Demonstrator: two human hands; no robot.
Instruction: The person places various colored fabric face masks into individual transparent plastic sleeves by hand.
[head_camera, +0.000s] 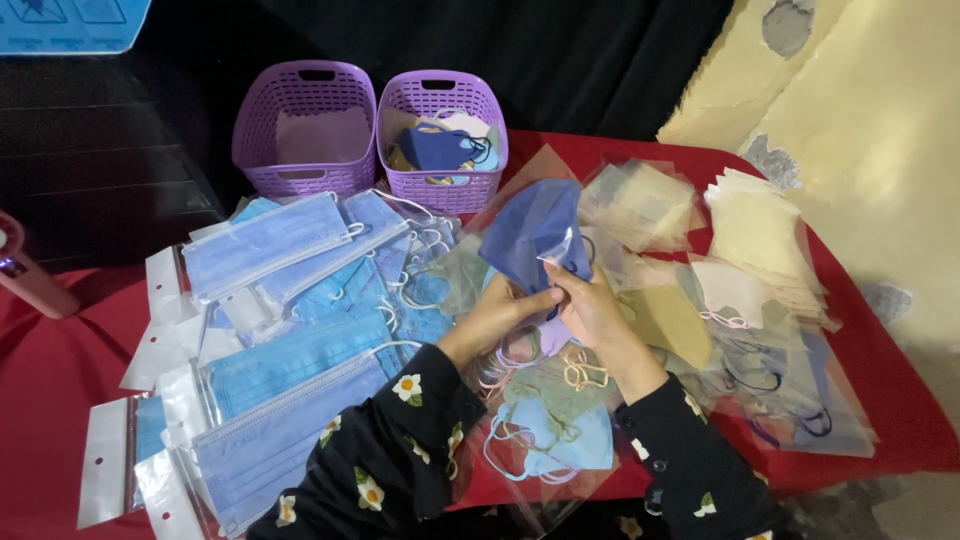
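Both hands together at table centre: left hand (497, 312) and right hand (590, 305) pinch a navy mask (530, 240) in its clear sleeve (545, 205), raised above the heap so the opening faces up. Baskets (443, 140) behind.

A: Table cloth (880, 380): red. Two baskets (305, 125), both lilac, lattice pattern on the walls.

B: Noted. The right one (443, 135) holds masks in navy, tan and pale pink.

A: Flat masks (265, 240) on the left, light blue, in clear sleeves with white header strips.

B: Mask in the hands (530, 240): dusky navy-violet, inside a clear bag.

A: Sleeves (385, 460): black, printed with white flowers, yellow centres, green leaves.

B: Loose pile below the wrists: sky-blue mask (560, 440), sage green one, pink and peach ear loops.

A: Right-hand stack (755, 235): cream and beige. One mustard-tan mask (670, 320) beside it.

B: Wall (880, 120): pale yellow with grey patches.
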